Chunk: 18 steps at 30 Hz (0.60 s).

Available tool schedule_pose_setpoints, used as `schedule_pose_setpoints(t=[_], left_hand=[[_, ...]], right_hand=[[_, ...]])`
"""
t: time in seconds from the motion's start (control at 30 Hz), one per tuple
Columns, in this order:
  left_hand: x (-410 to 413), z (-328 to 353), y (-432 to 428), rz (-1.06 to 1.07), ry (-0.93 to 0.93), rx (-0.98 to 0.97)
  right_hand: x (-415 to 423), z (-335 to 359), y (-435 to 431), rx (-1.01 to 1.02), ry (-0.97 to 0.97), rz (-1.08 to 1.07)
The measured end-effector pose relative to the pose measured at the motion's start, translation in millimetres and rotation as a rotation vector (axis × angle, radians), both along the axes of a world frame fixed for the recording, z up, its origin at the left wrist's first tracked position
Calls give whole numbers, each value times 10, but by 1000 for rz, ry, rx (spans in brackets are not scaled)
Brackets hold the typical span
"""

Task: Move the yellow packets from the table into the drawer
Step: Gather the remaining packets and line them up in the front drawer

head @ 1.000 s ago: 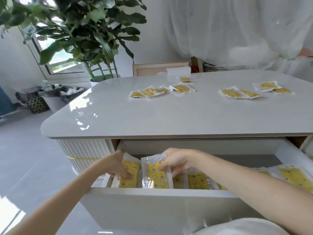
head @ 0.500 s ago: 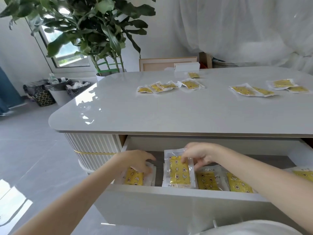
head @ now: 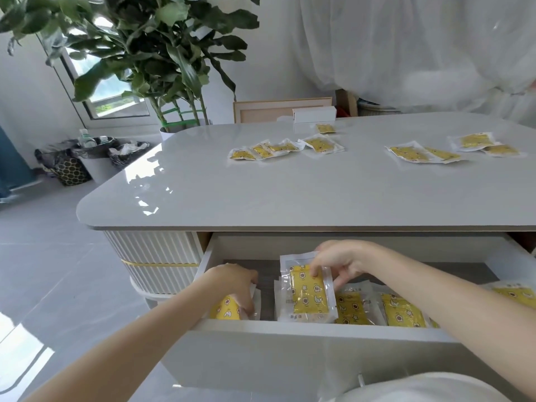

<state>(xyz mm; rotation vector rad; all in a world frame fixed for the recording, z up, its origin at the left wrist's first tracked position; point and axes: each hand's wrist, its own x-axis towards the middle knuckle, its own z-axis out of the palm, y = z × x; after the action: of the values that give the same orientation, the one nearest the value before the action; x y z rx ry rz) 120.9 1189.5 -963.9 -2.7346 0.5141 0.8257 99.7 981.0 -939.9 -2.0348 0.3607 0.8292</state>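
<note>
The packet in the lower middle of the frame is standing nearly upright in the open drawer, leaning on another packet behind it, and the right hand is pinching its top right edge between thumb and fingers. At the drawer's left end the left hand is lying curled over a second packet, pressing it down; whether the fingers are actually gripping it is hard to tell, since the palm is covering most of it. More packets are lying flat along the drawer floor toward the right. To do this step well, the person is probably best easing the upright packet down into the bare gap between the two hands, keeping it flat so it does not ride up against the drawer front, and letting go only once it is resting. Up on the table, a cluster of packets is waiting in the upper middle of the frame and another group at the upper right, so much of the task is looking undone. The right arm is hiding part of the row in the drawer, the drawer's right end is running out of the frame, and the print on the packets is too small to read.
</note>
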Motion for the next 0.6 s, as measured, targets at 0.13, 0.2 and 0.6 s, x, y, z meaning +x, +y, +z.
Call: schedule_pose_setpoints(t=[0.13, 0.2, 0.6], left_hand=[[-6, 0, 2, -15, 8, 14], [39, -4, 1, -15, -19, -60], [176, 101, -441, -99, 9, -355]], right_hand=[[-1, -43, -110, 51, 61, -42], [-11, -71, -136, 105, 83, -56], [-185, -128, 42, -475, -367, 322]])
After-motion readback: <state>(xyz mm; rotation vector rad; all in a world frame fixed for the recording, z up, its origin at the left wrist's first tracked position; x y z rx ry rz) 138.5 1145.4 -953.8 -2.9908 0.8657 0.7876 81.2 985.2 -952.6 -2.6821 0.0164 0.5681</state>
